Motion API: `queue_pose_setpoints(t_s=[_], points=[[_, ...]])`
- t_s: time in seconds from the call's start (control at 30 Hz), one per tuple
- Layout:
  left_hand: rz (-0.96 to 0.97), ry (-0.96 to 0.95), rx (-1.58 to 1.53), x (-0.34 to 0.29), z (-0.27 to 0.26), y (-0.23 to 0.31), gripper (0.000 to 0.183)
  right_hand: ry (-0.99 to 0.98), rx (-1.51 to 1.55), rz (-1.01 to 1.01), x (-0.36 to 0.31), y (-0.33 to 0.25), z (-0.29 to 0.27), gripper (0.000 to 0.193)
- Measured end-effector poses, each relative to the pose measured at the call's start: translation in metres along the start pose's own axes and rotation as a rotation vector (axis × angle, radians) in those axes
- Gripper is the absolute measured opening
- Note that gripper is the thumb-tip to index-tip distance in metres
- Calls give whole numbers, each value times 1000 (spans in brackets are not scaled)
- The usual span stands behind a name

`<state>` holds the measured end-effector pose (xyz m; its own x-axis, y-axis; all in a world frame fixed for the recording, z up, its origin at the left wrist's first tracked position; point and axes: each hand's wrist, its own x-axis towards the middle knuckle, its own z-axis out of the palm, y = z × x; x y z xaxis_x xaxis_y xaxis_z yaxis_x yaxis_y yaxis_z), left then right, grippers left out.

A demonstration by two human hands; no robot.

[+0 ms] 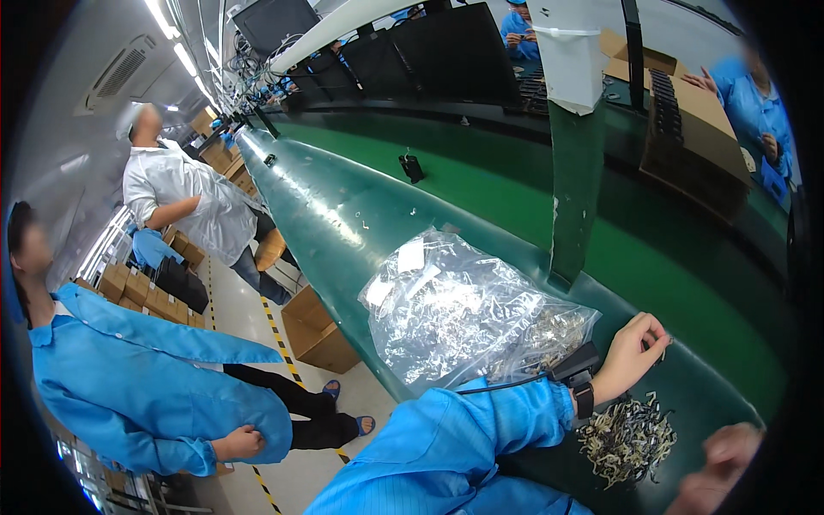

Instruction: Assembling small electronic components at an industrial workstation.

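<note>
My left hand (pixel 633 355), in a blue sleeve with a dark strap and a cabled device at the wrist, is over the green tabletop. Its thumb and fingers are pinched together; whatever small thing may be between them is too small to name. Just below it lies a loose pile of small curved pieces (pixel 625 442), pale yellowish and black. My right hand (pixel 719 468) is beyond the pile at the right edge, smeared by motion, so its fingers cannot be read. Beside my left forearm rests a large clear plastic bag (pixel 455 300) full of small shiny pieces.
The green bench (pixel 322 193) runs far off, with a small black object (pixel 411 168) on it. A green-and-white post (pixel 573 172) rises beside the bag. Two people stand left of the bench; others work across it near a cardboard box (pixel 699 129). An open carton (pixel 318 330) is on the floor.
</note>
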<state>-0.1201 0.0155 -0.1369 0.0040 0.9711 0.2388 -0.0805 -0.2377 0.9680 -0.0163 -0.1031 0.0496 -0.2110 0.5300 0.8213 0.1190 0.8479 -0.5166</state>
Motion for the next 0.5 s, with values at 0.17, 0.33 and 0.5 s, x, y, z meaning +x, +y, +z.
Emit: queue_pose_setpoints(t_s=[0.17, 0.33, 0.5], points=[[0, 3, -12, 0, -2, 0, 9, -373, -24, 12, 22, -35, 19, 39], [-22, -21, -4, -3, 1, 2, 10, -341, 86, 415, 17, -65, 26, 51], [3, 56, 75, -2, -36, -7, 11, -412, 69, 50, 20, -34, 40, 60]])
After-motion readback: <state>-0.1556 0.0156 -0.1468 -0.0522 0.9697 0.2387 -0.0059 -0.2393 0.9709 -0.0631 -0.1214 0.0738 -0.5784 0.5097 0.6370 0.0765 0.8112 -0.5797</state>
